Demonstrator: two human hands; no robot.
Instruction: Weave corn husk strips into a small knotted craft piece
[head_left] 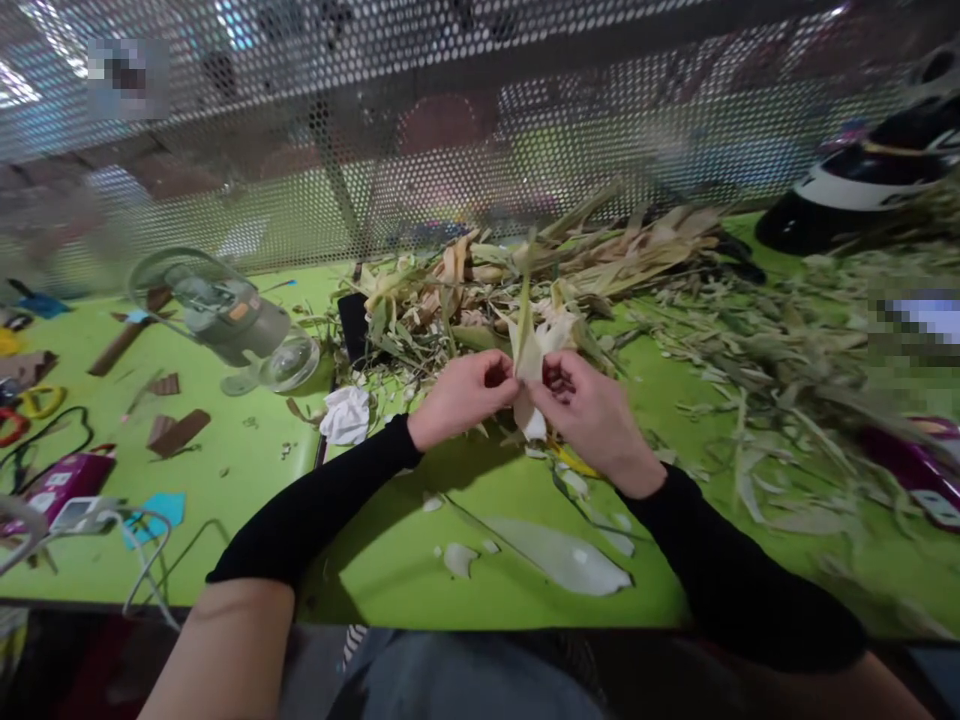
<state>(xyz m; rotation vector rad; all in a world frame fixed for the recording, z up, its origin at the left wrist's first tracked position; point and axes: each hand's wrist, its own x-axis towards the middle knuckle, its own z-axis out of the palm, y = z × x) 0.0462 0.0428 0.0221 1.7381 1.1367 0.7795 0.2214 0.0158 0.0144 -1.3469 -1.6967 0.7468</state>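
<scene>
Near the middle of the green table, a pale leaf bundle [528, 350] that looks like corn husk stands upright between my two hands. My left hand [466, 395] pinches its lower left side with thumb and fingers. On the right side, my right hand [589, 415] has its fingers closed on the same husk. Black sleeves cover both forearms. Behind the hands lies a heap of dried leaves [630, 255]. A long pale leaf [562, 555] rests flat nearer the table's front edge, with small scraps around it.
Left of the heap are a crumpled white tissue [346, 415], a dark phone-like object [353, 330] and a clear-and-grey jug [232, 310]. A purple power strip [64, 485] with cables lies far left. A perforated metal screen [450, 130] stands behind. Leaf scraps [810, 400] cover the right.
</scene>
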